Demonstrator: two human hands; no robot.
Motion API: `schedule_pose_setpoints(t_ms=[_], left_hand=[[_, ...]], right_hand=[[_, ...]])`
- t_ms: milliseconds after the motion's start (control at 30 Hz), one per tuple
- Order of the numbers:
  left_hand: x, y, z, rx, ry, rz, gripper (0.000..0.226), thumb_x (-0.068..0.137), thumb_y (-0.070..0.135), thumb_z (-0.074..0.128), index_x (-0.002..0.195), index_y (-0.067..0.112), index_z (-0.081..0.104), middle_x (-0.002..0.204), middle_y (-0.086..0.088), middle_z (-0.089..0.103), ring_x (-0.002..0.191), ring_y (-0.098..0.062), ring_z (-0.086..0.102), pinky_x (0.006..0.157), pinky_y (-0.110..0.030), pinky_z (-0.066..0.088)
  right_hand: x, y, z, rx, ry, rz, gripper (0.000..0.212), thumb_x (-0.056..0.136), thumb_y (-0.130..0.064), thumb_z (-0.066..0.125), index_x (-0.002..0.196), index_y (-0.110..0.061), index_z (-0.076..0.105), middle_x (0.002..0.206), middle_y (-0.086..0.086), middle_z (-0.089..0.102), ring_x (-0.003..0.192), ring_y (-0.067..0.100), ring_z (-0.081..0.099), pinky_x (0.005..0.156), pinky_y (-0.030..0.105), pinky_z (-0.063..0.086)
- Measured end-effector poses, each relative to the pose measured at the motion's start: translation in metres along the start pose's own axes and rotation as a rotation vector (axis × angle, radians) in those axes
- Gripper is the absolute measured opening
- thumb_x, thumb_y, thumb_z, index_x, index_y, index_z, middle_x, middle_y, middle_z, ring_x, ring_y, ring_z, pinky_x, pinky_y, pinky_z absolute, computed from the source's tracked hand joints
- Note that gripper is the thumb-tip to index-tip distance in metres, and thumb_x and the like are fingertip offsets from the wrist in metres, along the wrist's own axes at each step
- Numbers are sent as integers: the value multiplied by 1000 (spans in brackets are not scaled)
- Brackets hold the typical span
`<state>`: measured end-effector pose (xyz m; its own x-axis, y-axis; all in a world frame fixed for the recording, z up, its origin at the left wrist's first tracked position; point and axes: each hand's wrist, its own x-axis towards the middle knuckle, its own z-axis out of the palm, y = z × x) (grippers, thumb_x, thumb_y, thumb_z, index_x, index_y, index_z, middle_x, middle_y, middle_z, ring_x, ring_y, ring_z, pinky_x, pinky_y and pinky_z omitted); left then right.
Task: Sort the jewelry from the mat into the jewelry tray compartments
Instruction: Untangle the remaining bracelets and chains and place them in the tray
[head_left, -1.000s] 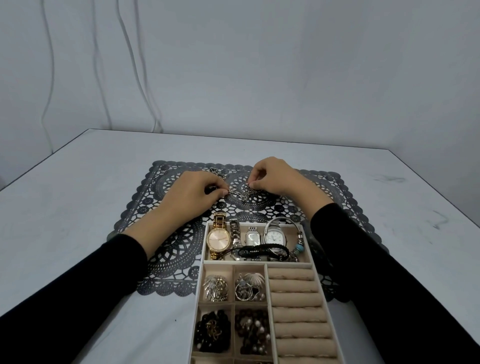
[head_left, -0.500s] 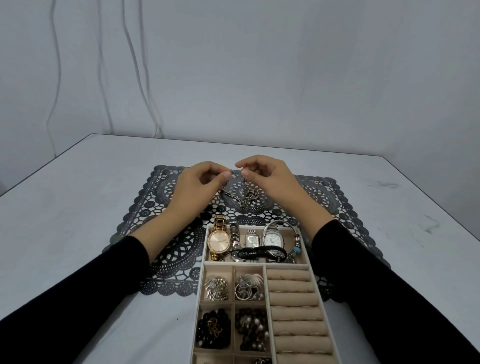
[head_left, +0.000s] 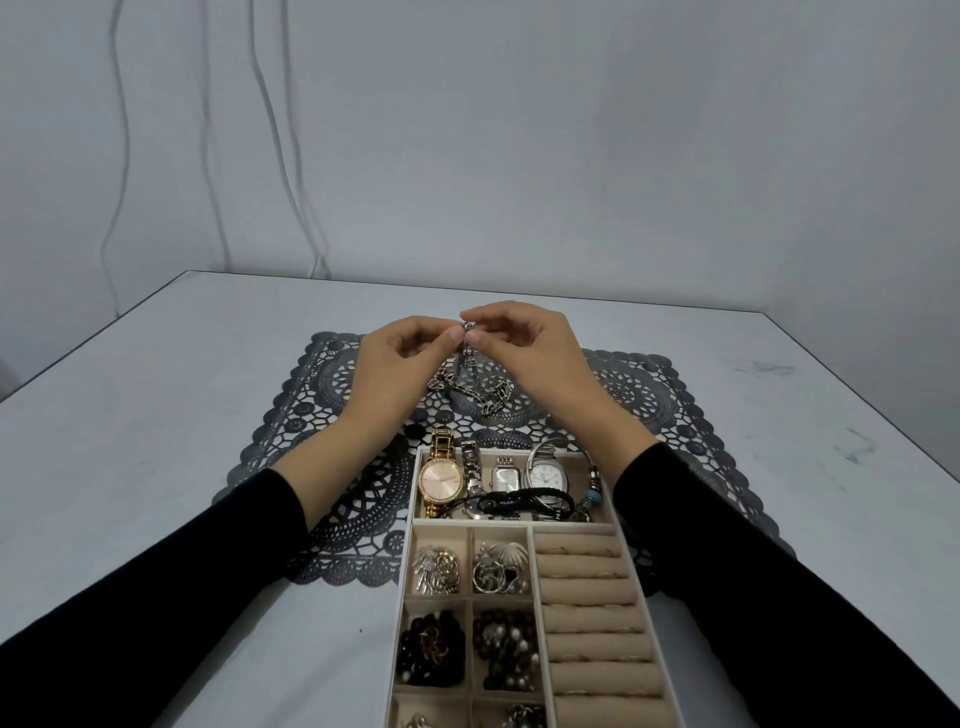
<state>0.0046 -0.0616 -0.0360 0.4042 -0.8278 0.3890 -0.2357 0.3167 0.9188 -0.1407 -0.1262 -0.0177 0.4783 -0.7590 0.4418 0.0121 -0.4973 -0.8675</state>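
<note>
Both hands met above the far middle of the dark lace mat (head_left: 291, 415), which lay on a pale grey table (head_left: 130, 415). The left hand (head_left: 400, 374) had its thumb and forefinger closed in a pinch on the top end of a silver chain bracelet (head_left: 470, 384), with the other fingers curled loosely beneath. The right hand (head_left: 530, 358) pinched the same end from the other side, fingertips almost touching those of the left, its remaining fingers bent and holding nothing else. From that shared pinch the chain hung straight down and then spread into loops low over the mat's central pattern; whether the loops touched the mat could not be told. Both arms wore black sleeves. Nearer the person, the jewelry tray (head_left: 413, 519) overlapped the mat's near edge. Its far, wide compartment held a gold watch (head_left: 440, 480) at the left, a silver watch with a rectangular face (head_left: 506, 478) beside it, a round silver watch (head_left: 545, 475) to the right, a black cord bracelet (head_left: 519, 504) lying across their near ends, and a beaded bracelet (head_left: 592, 493) against the right wall. Nearer still, two small compartments on the left held silver leaf-shaped pieces (head_left: 436, 569), and the two behind them toward the person held dark beads (head_left: 431, 649). Beige ring rolls (head_left: 587, 613) filled the right side of the tray.
</note>
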Motion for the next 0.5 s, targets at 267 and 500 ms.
schedule_pose_setpoints(t_ms=[267,500], left_hand=[[0,4,0,-70,3,-4,6,86,19,73,90,23,75,86,5,76,84,-6,70,74,-17,55],[-1,1,0,-56,-60,20,9,85,17,74,92,22,75,86,10,76,86,-2,70,78,-14,51]], right_hand=[[-1,-4,1,-2,55,-20,11,84,-9,70,94,-12,73,90,3,73,86,12,68,81,25,55],[3,-13,-4,45,89,-30,10,84,-3,68,91,-10,71,81,-3,69,79,3,65,77,17,50]])
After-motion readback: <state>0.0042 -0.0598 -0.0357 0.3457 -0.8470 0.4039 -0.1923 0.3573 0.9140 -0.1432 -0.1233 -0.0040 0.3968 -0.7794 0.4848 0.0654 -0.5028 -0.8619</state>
